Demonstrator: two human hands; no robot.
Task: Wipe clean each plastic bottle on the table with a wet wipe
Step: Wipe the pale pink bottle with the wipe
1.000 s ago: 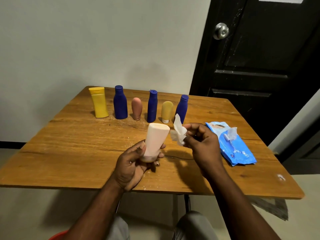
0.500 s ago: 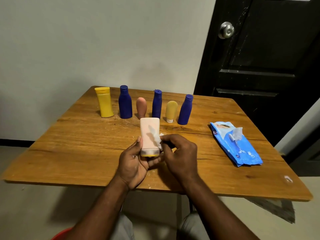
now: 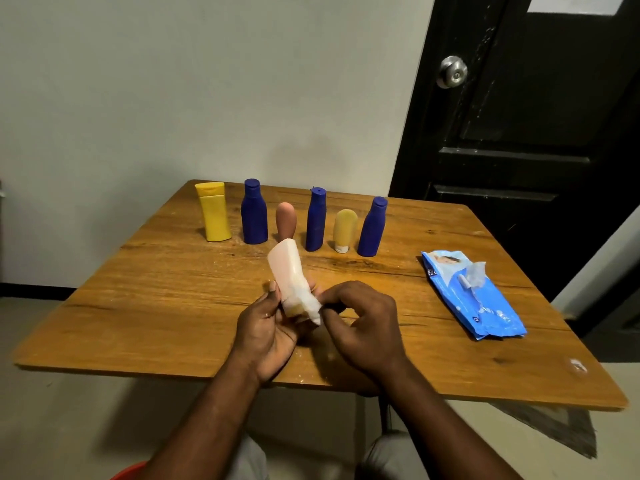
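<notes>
Bottle [image 3: 287,271] gripped in left hand [image 3: 266,327]; right hand [image 3: 363,323] presses wipe [image 3: 311,308]

I'm gripping the pale pink bottle [image 3: 286,271] in my left hand [image 3: 266,327], tilted, while my right hand [image 3: 360,323] is pinching the wet wipe [image 3: 310,306] against its lower end.

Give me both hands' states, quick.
Left hand: grips the pale pink bottle near its lower end.
Right hand: pinches the wet wipe against that bottle.
</notes>
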